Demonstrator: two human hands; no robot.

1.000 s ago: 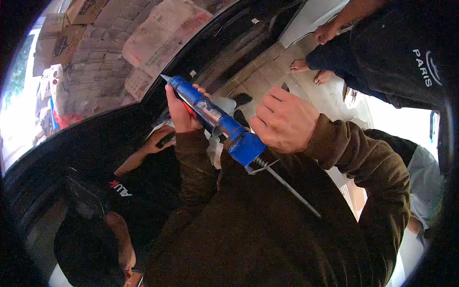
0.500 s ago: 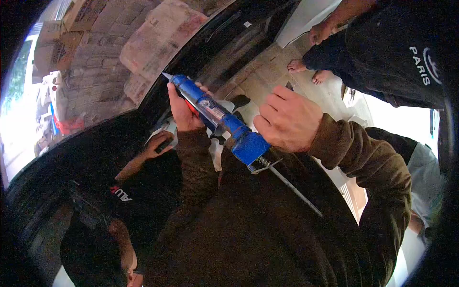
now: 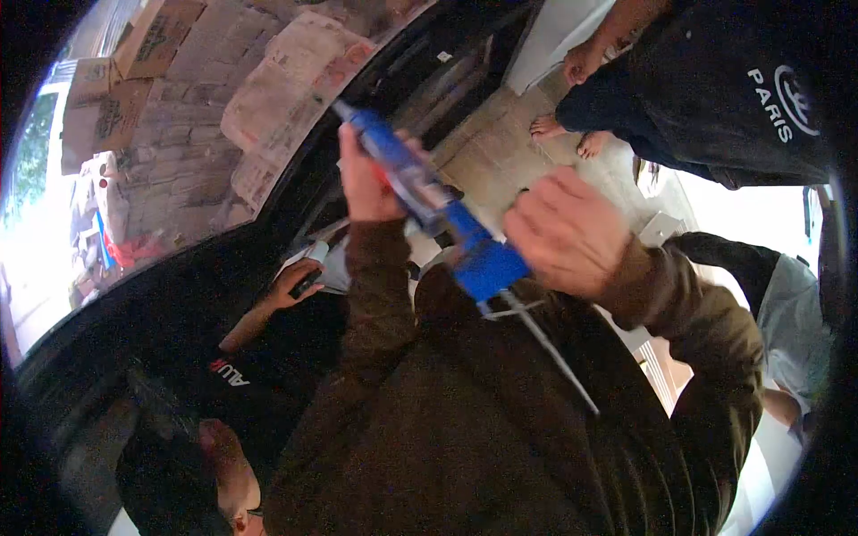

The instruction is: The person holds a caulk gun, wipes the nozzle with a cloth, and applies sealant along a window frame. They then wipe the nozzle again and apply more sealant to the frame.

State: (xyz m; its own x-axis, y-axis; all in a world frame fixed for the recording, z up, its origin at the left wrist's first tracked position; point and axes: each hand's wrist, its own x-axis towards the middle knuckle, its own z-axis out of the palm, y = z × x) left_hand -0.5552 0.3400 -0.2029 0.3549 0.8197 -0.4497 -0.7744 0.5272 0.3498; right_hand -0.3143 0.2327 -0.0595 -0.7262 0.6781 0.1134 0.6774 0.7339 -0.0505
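Observation:
A blue caulking gun slants across the middle of the head view, its pale nozzle up at the left and its thin metal rod trailing down to the right. My left hand supports the front of the barrel, fingers curled around it near the nozzle end. At the rear, my right hand is closed in a fist round the handle, which the fingers mostly hide. The nozzle tip lies over the edge of a dark frame in my view; whether it touches cannot be made out. Gun and hands are blurred.
Beyond a glass pane lie stacked bags and cardboard boxes. On the left a person in a black shirt holds a small dark object. A barefoot person in a dark shirt stands at the upper right on the tiled floor.
Both hands and the caulking gun have shifted a little to the right, and the rear of the gun has turned slightly downward. Both hands keep their hold.

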